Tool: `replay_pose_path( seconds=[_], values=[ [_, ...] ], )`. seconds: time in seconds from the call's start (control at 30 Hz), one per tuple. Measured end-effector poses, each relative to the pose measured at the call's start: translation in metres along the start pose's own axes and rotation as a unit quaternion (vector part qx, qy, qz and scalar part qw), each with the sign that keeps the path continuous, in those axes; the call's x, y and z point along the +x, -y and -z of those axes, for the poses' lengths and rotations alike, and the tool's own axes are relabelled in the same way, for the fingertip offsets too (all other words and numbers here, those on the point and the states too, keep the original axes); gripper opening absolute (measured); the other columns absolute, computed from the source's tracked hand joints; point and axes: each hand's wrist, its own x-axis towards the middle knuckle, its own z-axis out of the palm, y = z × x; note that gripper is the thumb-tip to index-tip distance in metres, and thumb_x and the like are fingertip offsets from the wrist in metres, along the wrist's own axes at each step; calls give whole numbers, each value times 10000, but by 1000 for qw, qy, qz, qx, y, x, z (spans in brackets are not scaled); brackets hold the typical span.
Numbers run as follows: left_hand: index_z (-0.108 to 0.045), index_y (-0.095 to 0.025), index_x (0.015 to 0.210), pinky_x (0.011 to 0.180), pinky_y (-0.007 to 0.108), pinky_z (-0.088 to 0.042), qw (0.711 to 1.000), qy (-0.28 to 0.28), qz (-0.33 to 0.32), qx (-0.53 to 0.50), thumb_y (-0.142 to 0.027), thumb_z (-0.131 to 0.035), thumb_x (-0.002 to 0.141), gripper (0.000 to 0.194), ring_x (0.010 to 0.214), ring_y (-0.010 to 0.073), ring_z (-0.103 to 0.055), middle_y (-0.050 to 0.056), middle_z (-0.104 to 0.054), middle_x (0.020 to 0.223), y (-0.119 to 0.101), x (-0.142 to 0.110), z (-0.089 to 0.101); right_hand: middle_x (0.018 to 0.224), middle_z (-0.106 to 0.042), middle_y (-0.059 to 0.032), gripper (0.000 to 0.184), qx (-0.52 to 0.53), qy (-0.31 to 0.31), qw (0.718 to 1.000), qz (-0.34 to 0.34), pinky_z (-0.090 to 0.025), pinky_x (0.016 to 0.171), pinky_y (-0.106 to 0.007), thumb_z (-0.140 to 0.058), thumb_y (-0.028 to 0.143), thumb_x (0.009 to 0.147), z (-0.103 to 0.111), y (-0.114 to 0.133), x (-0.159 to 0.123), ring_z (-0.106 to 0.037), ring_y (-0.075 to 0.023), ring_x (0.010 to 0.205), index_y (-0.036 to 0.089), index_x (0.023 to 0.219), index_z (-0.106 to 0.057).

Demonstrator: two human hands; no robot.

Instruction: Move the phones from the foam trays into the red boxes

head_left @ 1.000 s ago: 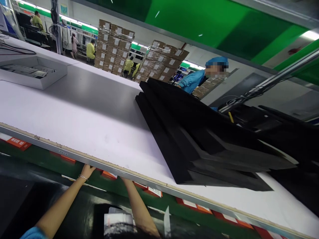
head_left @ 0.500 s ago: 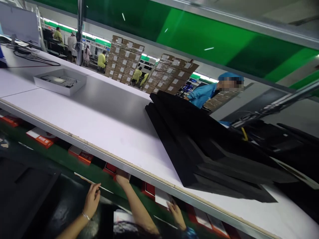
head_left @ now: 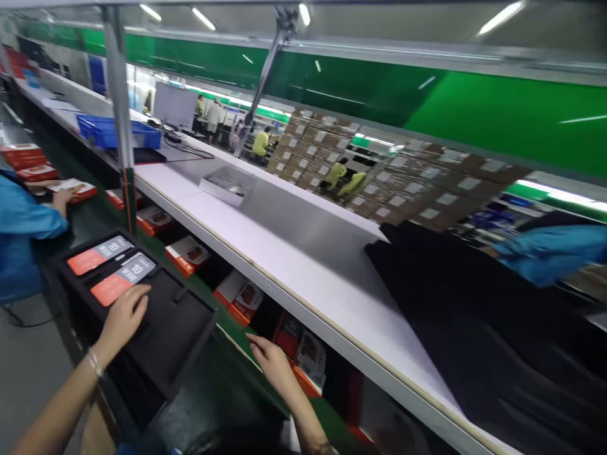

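Head view: I find the left hand point(head_left: 124, 319), fingers loosely parted, at one edge of the nearer orange-and-grey phone point(head_left: 122, 278) inside the black tray point(head_left: 175, 332); the right hand point(head_left: 275, 370), fingers apart, nears orange-sided boxes point(head_left: 310, 361), bare dark surface point(head_left: 222, 382) between.

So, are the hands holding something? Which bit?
The right hand holds nothing visible; the left hand is at the nearer phone's edge, but a grip can't be told.
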Motion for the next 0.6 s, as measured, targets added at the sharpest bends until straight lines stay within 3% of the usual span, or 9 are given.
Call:
replay_pose_path(
  seconds=[0.07,0.13,0.3,0.4,0.47,0.53,0.6],
  values=[
    [-463,-22,1249,1046,380,-347,992,19,60,107,-332,-274,875,522,1180,256,-442,175,-511,1268,35,34,22,1156,-643,-34,409,20,1,998,60,-429,975,-253,-388,314,846,-5,46,6,-583,-189,1093,225,1131,-668],
    [-434,27,1260,965,434,-393,986,37,81,142,-312,-293,875,532,1122,309,-461,228,-514,1226,59,51,28,1121,-658,-26,396,30,16,993,116,-439,956,-254,-390,321,853,-17,93,17,-601,-179,1051,229,1116,-672],
    [-478,51,1186,859,455,-408,984,36,106,140,-341,-292,883,528,1073,365,-463,277,-522,1098,76,61,27,1139,-652,-15,385,4,49,979,196,-409,984,-262,-394,242,845,-63,196,57,-590,-159,1072,200,1115,-665],
    [-604,-19,870,789,384,-413,989,81,97,75,-408,-316,877,484,924,305,-540,220,-589,913,86,72,40,1120,-661,-5,371,-8,20,984,175,-423,952,-256,-408,232,837,-84,232,88,-603,-155,1042,209,1096,-672],
    [-582,-104,708,720,326,-401,991,115,69,9,-458,-347,861,451,775,230,-558,120,-601,748,95,79,50,1109,-665,3,364,-17,-14,990,141,-430,932,-251,-402,229,839,-94,247,112,-605,-155,1031,218,1077,-677],
    [-532,-147,640,671,293,-386,990,120,50,-56,-487,-369,842,428,675,182,-537,46,-561,630,104,80,56,1123,-658,-4,376,-39,-45,992,113,-425,931,-248,-378,202,845,-103,257,135,-592,-156,1050,208,1081,-670],
    [-527,-159,666,674,277,-405,987,91,58,-119,-510,-361,830,422,682,174,-544,28,-563,634,114,74,62,1151,-642,-27,402,-81,-57,989,113,-415,936,-250,-346,151,846,-114,267,156,-571,-157,1077,178,1107,-651]
  ],
)
